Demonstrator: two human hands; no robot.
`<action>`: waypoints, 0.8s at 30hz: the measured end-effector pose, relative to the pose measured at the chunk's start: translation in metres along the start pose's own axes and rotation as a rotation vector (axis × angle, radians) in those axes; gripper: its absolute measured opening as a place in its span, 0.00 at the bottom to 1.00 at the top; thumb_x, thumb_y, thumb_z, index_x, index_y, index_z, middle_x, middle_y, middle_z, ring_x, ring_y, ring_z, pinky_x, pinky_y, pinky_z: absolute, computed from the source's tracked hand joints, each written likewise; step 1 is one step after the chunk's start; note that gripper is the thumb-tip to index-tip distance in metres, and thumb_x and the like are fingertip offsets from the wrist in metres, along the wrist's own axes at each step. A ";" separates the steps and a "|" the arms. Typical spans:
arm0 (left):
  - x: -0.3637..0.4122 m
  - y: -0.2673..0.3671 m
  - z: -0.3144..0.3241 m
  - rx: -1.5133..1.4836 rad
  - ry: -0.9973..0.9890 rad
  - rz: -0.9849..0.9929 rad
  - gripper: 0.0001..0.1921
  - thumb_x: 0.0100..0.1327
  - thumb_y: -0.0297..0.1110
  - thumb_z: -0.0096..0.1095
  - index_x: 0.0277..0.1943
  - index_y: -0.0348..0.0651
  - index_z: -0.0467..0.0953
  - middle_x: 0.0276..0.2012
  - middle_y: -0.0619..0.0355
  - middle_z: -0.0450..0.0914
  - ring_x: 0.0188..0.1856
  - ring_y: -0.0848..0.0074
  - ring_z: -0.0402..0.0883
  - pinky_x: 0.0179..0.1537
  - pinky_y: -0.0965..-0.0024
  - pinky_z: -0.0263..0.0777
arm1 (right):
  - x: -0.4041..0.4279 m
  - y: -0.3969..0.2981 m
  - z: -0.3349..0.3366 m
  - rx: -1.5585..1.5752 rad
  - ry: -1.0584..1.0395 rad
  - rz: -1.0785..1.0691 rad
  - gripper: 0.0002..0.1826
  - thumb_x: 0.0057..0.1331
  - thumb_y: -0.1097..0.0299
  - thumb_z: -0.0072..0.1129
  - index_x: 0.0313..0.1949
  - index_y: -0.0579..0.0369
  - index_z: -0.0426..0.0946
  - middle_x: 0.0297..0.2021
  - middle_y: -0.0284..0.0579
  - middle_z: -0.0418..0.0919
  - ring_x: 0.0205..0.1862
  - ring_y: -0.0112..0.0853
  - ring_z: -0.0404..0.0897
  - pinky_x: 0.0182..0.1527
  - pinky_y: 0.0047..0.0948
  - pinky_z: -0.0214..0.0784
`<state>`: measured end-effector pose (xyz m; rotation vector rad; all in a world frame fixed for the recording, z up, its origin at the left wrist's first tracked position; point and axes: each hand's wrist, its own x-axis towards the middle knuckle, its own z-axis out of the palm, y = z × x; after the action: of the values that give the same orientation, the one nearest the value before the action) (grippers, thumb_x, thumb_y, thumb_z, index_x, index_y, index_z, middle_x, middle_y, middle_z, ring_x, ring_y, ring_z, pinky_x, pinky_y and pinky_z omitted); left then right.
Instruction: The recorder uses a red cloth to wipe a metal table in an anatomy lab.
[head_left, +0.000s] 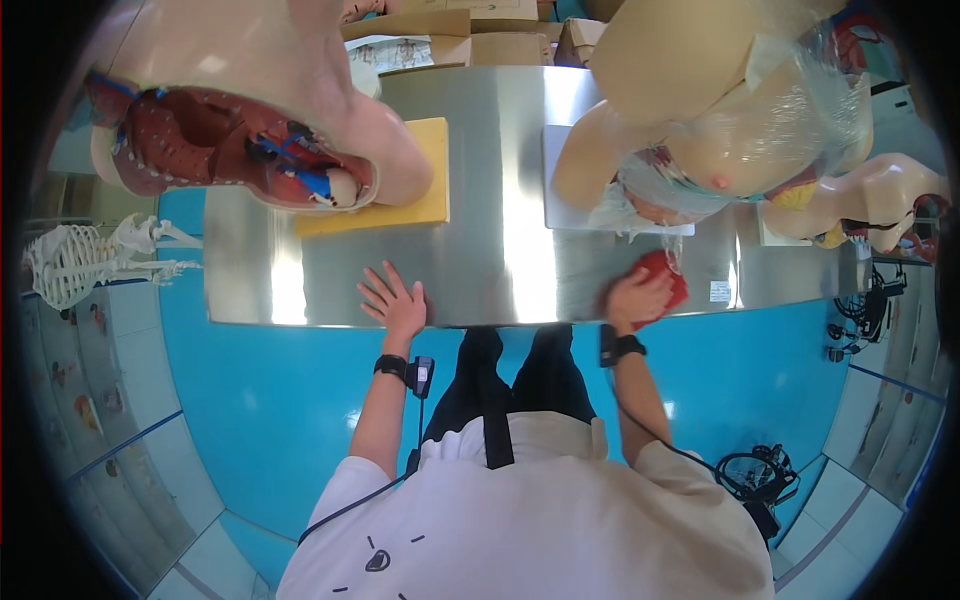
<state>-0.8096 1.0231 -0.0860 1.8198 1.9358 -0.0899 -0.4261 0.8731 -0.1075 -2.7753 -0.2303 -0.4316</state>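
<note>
My right hand (641, 295) lies flat on a red cloth (670, 289) on the stainless steel table (480, 255), near its front edge. The fingers are spread over the cloth, and the hand is slightly blurred. My left hand (395, 300) rests by the same edge further left, fingers apart, with nothing in it. Beyond it an anatomical torso model (247, 157) with an open cavity stands on a yellow base (442, 172). Past my right hand is another torso model (720, 142), partly wrapped in clear plastic film, on a white base (555, 180).
A smaller torso model (870, 191) is at the table's right end. Cardboard boxes (510, 49) stand behind the table. A model skeleton (79, 262) is off to the left. Glass-fronted cabinets line both sides. Black equipment with coiled cables (754, 476) lies low on the right.
</note>
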 end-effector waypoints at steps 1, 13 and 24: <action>-0.001 0.000 -0.002 0.001 0.001 -0.009 0.43 0.74 0.57 0.45 0.82 0.53 0.32 0.80 0.41 0.20 0.78 0.36 0.16 0.71 0.29 0.17 | -0.033 -0.030 -0.008 0.046 -0.018 -0.112 0.30 0.77 0.51 0.44 0.72 0.53 0.65 0.73 0.52 0.63 0.75 0.53 0.58 0.72 0.60 0.48; -0.001 -0.015 0.005 -0.024 0.056 0.088 0.39 0.75 0.44 0.46 0.82 0.56 0.36 0.81 0.45 0.26 0.79 0.35 0.23 0.72 0.27 0.26 | -0.126 -0.104 -0.096 0.612 -0.868 -1.266 0.36 0.61 0.62 0.68 0.69 0.47 0.69 0.69 0.45 0.69 0.73 0.47 0.64 0.73 0.48 0.55; -0.004 -0.003 -0.005 -0.017 0.002 0.050 0.45 0.72 0.58 0.49 0.82 0.53 0.34 0.80 0.40 0.22 0.78 0.33 0.17 0.71 0.27 0.19 | 0.049 0.079 -0.006 0.173 -0.103 -0.278 0.30 0.73 0.55 0.55 0.69 0.55 0.68 0.69 0.57 0.69 0.70 0.56 0.65 0.73 0.53 0.54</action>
<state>-0.8137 1.0206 -0.0810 1.8565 1.8859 -0.0545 -0.3648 0.8021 -0.1092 -2.6044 -0.6515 -0.3164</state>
